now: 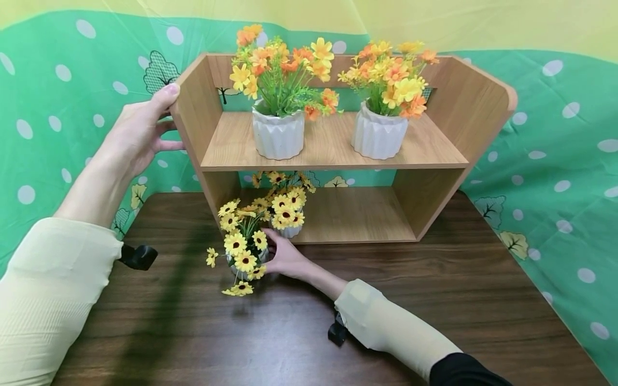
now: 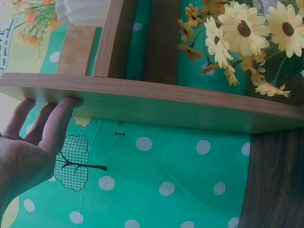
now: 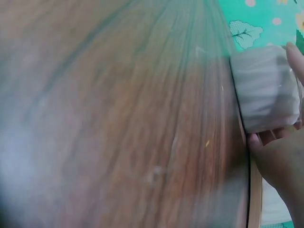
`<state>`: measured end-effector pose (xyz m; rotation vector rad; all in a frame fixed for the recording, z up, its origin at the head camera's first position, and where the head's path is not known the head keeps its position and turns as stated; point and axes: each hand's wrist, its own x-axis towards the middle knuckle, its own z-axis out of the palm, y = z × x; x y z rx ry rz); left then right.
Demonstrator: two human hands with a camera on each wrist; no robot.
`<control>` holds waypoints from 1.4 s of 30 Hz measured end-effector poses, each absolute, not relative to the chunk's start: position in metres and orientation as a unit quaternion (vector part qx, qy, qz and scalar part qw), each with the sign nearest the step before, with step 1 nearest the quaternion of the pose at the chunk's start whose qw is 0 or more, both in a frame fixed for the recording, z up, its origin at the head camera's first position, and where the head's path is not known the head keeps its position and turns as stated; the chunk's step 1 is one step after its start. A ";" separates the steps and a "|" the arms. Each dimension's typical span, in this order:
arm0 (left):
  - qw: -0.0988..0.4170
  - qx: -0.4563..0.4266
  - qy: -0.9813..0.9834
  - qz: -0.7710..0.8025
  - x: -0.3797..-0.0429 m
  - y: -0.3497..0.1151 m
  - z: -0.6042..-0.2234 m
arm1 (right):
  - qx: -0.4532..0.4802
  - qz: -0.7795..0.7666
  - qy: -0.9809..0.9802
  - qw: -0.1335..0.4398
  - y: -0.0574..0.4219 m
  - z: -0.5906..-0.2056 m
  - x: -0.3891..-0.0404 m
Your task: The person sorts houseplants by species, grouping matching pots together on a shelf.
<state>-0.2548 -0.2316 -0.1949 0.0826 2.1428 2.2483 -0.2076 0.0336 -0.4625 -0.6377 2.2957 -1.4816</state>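
My right hand (image 1: 289,260) grips a white flowerpot (image 3: 266,90) with yellow daisy-like flowers (image 1: 243,252), in front of the shelf's lower left corner. In the right wrist view its thumb and fingers sit around the pot's side, close over the table. A second pot (image 1: 288,231) of yellow flowers stands just behind, on the lower board. My left hand (image 1: 137,126) touches the left side panel (image 1: 193,107) of a two-tier wooden shelf; its thumb lies at the front edge. In the left wrist view, nearly straight fingers (image 2: 59,123) press on the panel's outer face.
On the upper board (image 1: 328,145) stand two white ribbed pots, a left one (image 1: 278,134) and a right one (image 1: 380,134), both with orange and yellow flowers. The shelf rests at the back of a dark wooden table (image 1: 386,284). Behind hangs a green dotted cloth (image 1: 569,139).
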 end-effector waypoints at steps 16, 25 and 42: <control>0.019 0.027 0.681 0.732 -0.255 -0.233 -0.195 | -0.195 -0.503 0.831 0.136 0.023 -0.461 -0.208; 0.017 0.029 0.684 0.729 -0.255 -0.232 -0.194 | -0.241 -0.494 0.817 0.173 0.038 -0.458 -0.207; 0.017 0.024 0.689 0.724 -0.255 -0.232 -0.195 | -0.376 -0.459 0.766 0.247 0.097 -0.453 -0.208</control>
